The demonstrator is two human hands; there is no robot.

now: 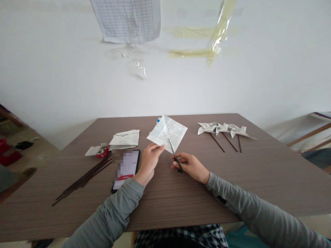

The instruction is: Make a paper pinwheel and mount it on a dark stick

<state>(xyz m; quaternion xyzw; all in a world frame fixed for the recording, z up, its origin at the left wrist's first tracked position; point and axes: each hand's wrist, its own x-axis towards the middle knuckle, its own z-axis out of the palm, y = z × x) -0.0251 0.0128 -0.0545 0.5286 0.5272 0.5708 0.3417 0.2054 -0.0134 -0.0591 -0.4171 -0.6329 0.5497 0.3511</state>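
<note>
A square sheet of printed paper (168, 131) is held up over the middle of the table, turned so a corner points toward me. My left hand (150, 156) pinches its lower left edge. My right hand (191, 166) has its fingers in the black handles of a pair of scissors (178, 165). The blades reach into the paper from its near corner, pointing toward the middle. Behind the paper, a small blue-topped object (158, 120) is mostly hidden.
Paper pinwheels (223, 129) on brown sticks lie at the back right. To the left are a stack of printed paper (126, 138), a small red and white box (100, 150), a bundle of dark sticks (82, 177) and a phone (128, 168). The wall (165, 93) borders the table's far edge.
</note>
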